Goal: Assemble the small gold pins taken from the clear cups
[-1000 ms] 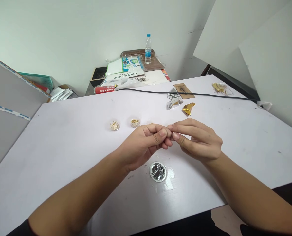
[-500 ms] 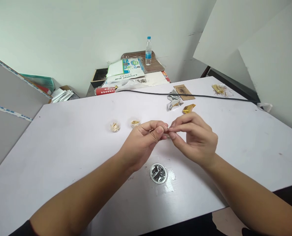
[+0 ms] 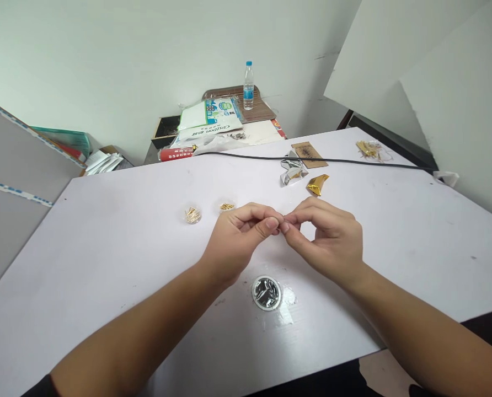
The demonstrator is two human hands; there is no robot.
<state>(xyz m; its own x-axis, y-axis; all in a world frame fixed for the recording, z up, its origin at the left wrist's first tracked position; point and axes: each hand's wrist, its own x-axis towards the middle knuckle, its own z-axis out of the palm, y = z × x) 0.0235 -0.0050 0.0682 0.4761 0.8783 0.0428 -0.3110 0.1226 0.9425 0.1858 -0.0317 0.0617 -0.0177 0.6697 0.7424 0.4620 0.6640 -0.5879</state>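
My left hand (image 3: 240,242) and my right hand (image 3: 329,242) meet above the white table (image 3: 105,237), fingertips pinched together around a tiny item (image 3: 281,225) that they almost entirely hide. Just beyond my left hand stand two small round clear dishes of gold pins (image 3: 192,215) (image 3: 226,207). Below my hands, a round silver-rimmed dish of dark shiny pieces (image 3: 266,293) sits on the table with tape around it. Neither hand touches a dish.
Farther off lie crumpled silver foil (image 3: 293,173), folded gold foil (image 3: 317,184), a brown card (image 3: 308,154) and gold scraps (image 3: 370,149). A black cable (image 3: 312,160) crosses the table's far side. Papers and a water bottle (image 3: 248,85) stand beyond the far edge.
My hands have drawn in closer, with the right hand's fingers curling more tightly against the left's. The view has shifted slightly.
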